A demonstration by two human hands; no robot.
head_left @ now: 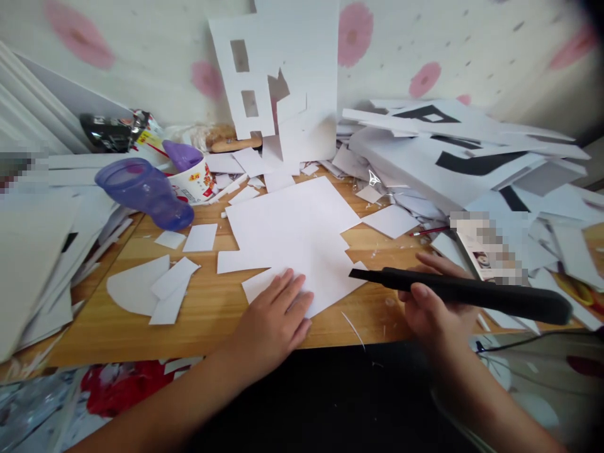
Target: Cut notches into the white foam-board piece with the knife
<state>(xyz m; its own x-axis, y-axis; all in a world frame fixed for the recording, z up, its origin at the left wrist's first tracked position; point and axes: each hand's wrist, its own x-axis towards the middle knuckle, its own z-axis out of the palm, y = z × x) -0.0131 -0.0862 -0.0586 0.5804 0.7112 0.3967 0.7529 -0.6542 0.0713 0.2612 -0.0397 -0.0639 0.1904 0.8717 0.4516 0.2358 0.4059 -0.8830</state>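
Observation:
My left hand [278,313] lies flat on a white sheet of card [295,233] at the table's front, fingers stretched out and pressing on its near part. The sheet has notched edges, and a corner of another white piece shows by my fingers. In my right hand [431,308] is a long black tool [465,290] with a thick rounded body and a narrow flat tip. My thumb and fingers close round it. Its tip points left, above or near the sheet's right corner; whether it touches cannot be told. A thin white sliver [353,330] lies below the tip.
Loose white offcuts [136,286] lie on the wooden table [101,330]. A purple translucent cup [144,189] and a printed paper tub [195,179] stand at back left. Behind is an upright white board with cut openings [311,82]. Card piles [425,157] crowd the right.

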